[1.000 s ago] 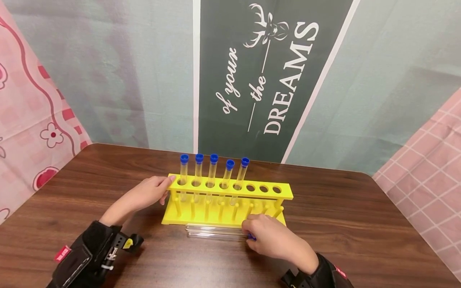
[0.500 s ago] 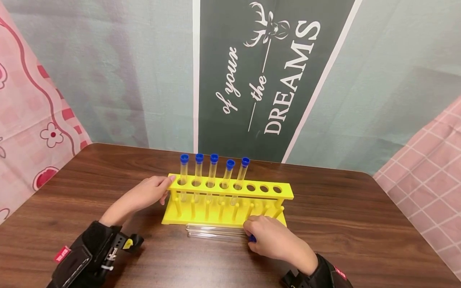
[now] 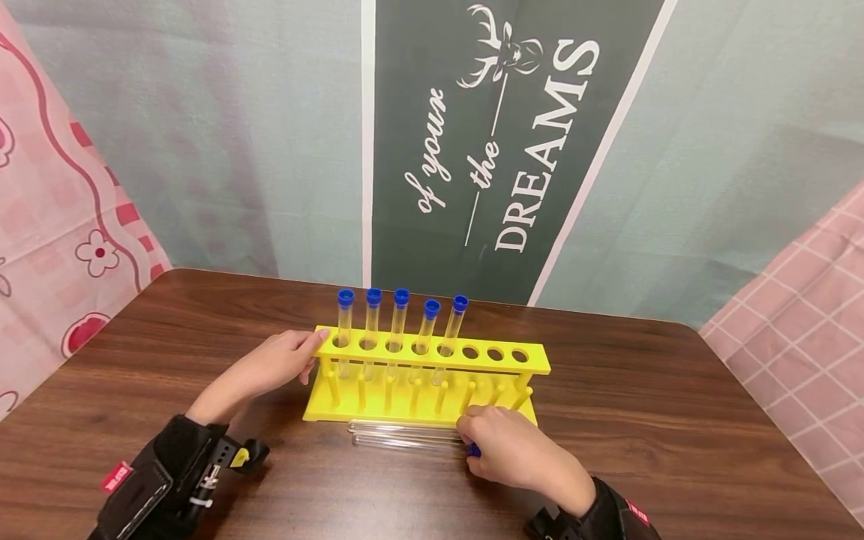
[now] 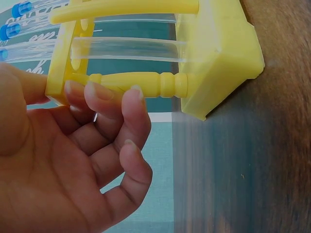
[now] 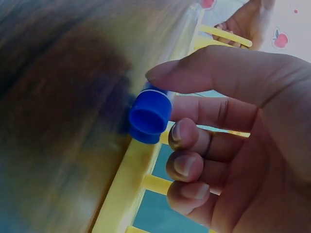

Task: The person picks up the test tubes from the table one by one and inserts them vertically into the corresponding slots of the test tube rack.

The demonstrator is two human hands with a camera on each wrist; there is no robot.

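My left hand [image 3: 280, 356] grips the left end of a yellow test tube rack [image 3: 432, 361], thumb on the top bar and fingers curled beneath it. Several clear test tubes with blue caps [image 3: 401, 297] stand in the rack's left holes, the two rightmost leaning. In front of the rack, my right hand [image 3: 509, 450] pinches a lying test tube [image 3: 405, 443] just below its blue cap [image 5: 151, 110] between thumb and forefinger. Against it lies another test tube [image 3: 378, 427], whose blue cap [image 5: 145, 136] shows partly behind the first in the right wrist view.
Three open holes [image 3: 495, 354] are at the rack's right end, and a row of yellow pegs [image 3: 442, 397] lines its front. The brown wooden table [image 3: 675, 435] reaches back to a hanging cloth [image 3: 304, 150] with printed lettering.
My right hand has shifted very slightly right, and the nearer lying test tube has slid a little right with it. The left hand and the rack hold still.
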